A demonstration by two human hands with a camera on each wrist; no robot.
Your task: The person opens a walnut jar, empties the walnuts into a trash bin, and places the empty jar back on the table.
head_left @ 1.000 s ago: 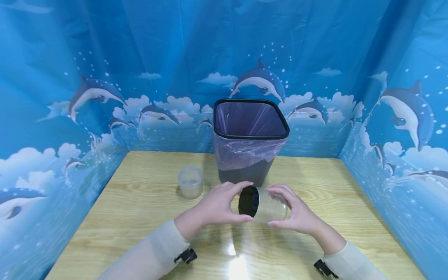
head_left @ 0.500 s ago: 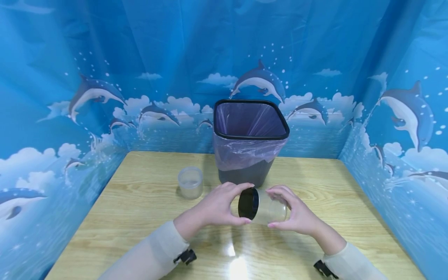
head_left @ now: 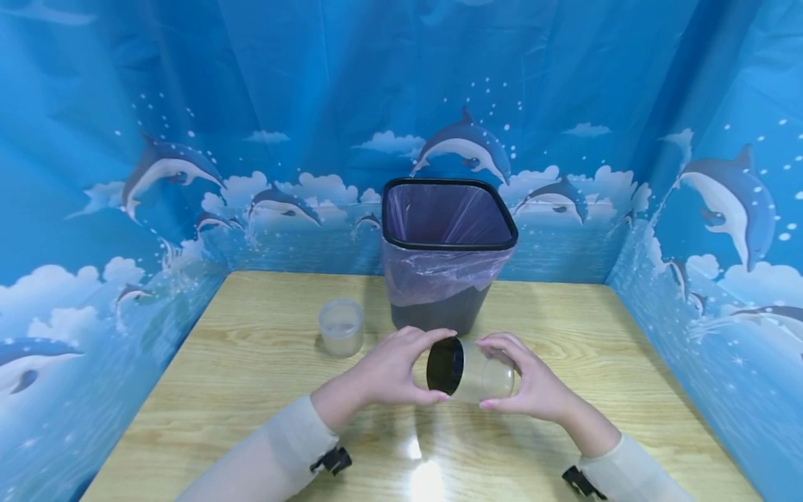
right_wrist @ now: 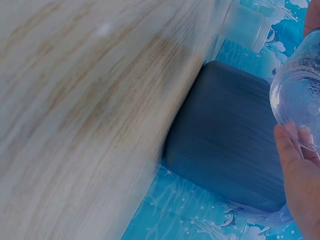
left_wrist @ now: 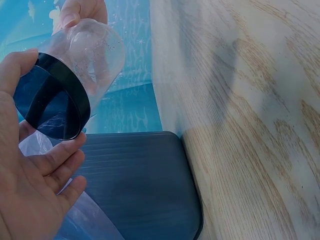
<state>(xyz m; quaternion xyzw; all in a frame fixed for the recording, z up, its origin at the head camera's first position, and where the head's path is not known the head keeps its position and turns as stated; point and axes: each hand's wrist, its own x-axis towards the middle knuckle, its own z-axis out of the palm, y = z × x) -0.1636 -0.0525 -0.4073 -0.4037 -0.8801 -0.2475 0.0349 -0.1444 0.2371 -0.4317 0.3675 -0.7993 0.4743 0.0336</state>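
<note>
A clear jar (head_left: pixel 486 371) with a black lid (head_left: pixel 445 366) lies on its side in the air between both hands, lid toward the left. My left hand (head_left: pixel 398 369) grips the lid's rim between thumb and fingers. At the jar's base end, my right hand (head_left: pixel 527 380) holds the clear body with curled fingers and thumb. In the left wrist view the lid (left_wrist: pixel 52 97) sits on the jar (left_wrist: pixel 92 52), and the body looks see-through. The right wrist view shows the jar's rounded base (right_wrist: pixel 302 95) beside the right fingers (right_wrist: pixel 287 145).
Behind the hands stands a dark bin (head_left: pixel 439 307) with a black rim and a purple liner (head_left: pixel 445 268). Left of it, a translucent plastic cup (head_left: pixel 341 331) rests upright on the wooden table (head_left: pixel 251 362). A blue dolphin-print curtain (head_left: pixel 282 104) surrounds the table's back and sides.
Both hands and the jar stay nearly in place. The left thumb has shifted very slightly along the lid's lower edge.
</note>
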